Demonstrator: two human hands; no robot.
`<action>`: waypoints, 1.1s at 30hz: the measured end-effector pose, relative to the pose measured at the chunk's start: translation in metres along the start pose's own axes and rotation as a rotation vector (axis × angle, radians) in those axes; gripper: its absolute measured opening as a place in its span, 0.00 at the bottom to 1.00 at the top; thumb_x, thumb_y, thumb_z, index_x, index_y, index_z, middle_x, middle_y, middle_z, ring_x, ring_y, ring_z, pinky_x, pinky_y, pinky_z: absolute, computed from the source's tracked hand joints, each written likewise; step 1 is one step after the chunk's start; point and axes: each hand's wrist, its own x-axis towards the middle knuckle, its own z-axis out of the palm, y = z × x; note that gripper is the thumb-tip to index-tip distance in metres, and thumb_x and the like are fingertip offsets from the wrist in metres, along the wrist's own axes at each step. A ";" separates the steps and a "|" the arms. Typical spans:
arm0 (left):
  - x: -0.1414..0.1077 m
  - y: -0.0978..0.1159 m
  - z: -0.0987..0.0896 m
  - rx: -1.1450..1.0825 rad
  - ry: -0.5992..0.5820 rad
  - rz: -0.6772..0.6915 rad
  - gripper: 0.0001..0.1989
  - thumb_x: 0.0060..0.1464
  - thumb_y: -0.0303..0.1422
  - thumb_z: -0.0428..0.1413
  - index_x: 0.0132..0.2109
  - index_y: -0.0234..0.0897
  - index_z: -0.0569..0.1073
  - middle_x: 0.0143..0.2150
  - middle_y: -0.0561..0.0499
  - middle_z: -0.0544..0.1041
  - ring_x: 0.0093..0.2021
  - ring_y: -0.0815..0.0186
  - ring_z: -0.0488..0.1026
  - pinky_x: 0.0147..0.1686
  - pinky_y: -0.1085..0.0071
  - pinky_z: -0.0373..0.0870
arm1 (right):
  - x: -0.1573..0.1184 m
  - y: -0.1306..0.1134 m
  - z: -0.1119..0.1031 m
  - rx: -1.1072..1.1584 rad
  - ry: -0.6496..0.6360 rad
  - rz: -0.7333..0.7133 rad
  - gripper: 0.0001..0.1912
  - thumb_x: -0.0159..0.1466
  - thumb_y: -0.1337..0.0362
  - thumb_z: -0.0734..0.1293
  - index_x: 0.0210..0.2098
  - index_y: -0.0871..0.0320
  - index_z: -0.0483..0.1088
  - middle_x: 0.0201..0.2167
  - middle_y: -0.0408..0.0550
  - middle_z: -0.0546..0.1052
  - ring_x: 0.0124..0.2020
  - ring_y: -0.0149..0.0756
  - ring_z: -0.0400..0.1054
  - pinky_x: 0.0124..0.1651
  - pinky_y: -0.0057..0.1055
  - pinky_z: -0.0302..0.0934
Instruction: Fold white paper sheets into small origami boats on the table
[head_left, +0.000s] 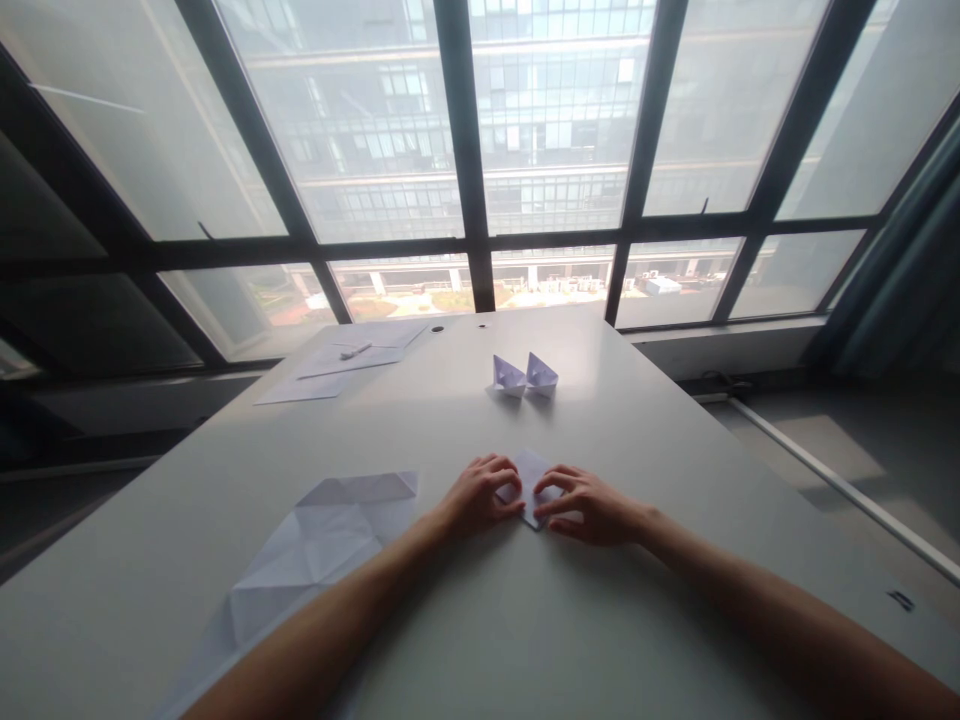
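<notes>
A small folded piece of white paper lies on the table between my two hands, one corner pointing toward me. My left hand is curled at its left side, thumb and fingertips closing on that edge. From the right, my right hand grips the other side with bent fingers and thumb. Parts of the paper are hidden under the fingers. Beyond the hands stand two folded paper boats, side by side and touching or nearly so.
A large creased paper sheet lies to the left, partly behind my left forearm. Farther back on the white table are flat paper sheets with a small white object on them. Windows line the far side; a curtain hangs at the right.
</notes>
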 end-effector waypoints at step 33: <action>0.000 -0.001 -0.004 -0.183 -0.096 0.082 0.11 0.62 0.41 0.59 0.46 0.41 0.80 0.47 0.45 0.77 0.47 0.60 0.74 0.48 0.67 0.71 | -0.004 0.022 0.010 -0.037 0.159 0.154 0.09 0.66 0.69 0.66 0.43 0.52 0.78 0.44 0.49 0.77 0.45 0.39 0.69 0.48 0.35 0.65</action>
